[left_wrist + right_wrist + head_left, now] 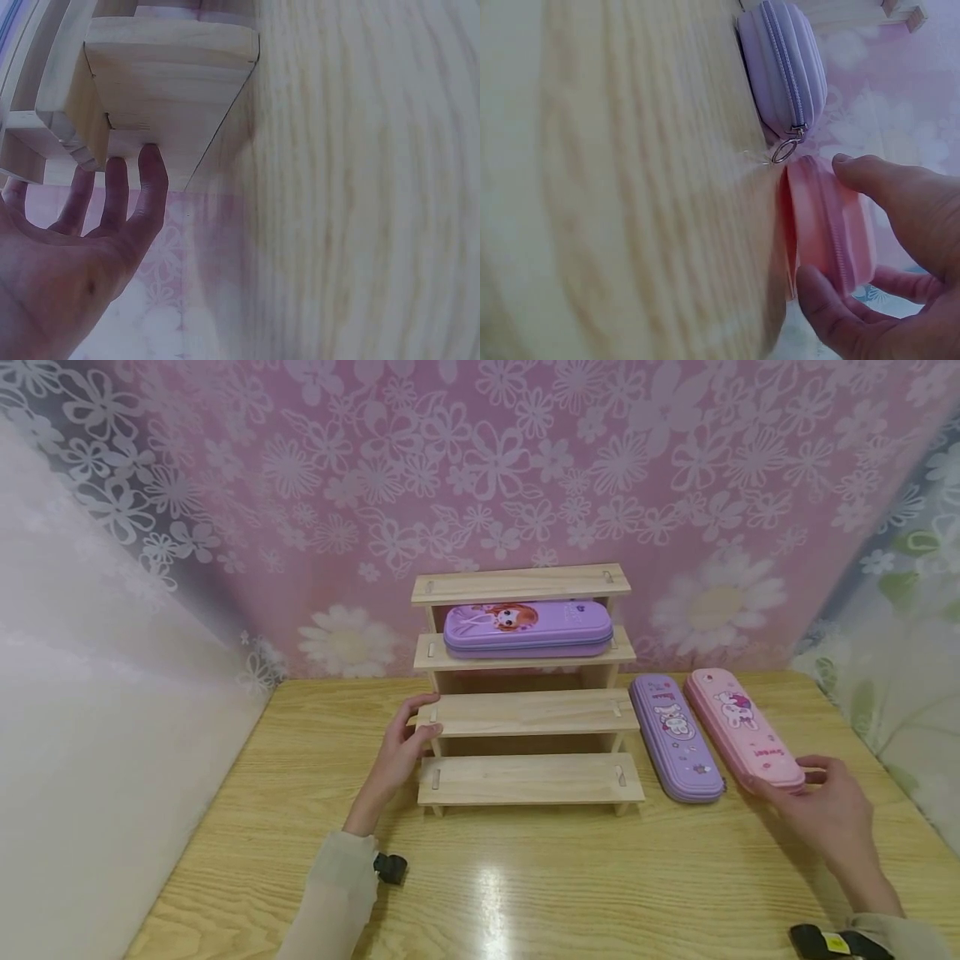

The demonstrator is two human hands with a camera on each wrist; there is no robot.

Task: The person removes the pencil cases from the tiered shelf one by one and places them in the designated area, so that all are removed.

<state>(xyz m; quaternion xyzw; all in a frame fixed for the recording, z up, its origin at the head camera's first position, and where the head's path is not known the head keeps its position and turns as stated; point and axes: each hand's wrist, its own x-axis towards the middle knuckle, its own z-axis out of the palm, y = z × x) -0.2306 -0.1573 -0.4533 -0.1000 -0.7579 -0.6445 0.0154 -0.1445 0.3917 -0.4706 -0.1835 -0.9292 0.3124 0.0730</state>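
Observation:
A stepped wooden display rack (525, 713) with several tiers stands on the table. My left hand (402, 745) holds its left end at a middle tier, thumb and forefinger at the board's end. In the left wrist view, fingertips (152, 159) touch the rack's side panel. On the right, a pink pencil case (746, 731) with a bunny picture lies on the table. My right hand (828, 810) grips its near end, with thumb and fingers on opposite sides. Just left of it lies a light purple pencil case (677, 739), its zipper pull visible in the right wrist view.
Another purple pencil case (528, 628), with a red-haired doll picture, lies lengthwise on the rack's second tier from the top. A pink flowered backdrop (510, 468) rises behind the wood-grain table (562, 868). Pale walls (97, 693) border both sides.

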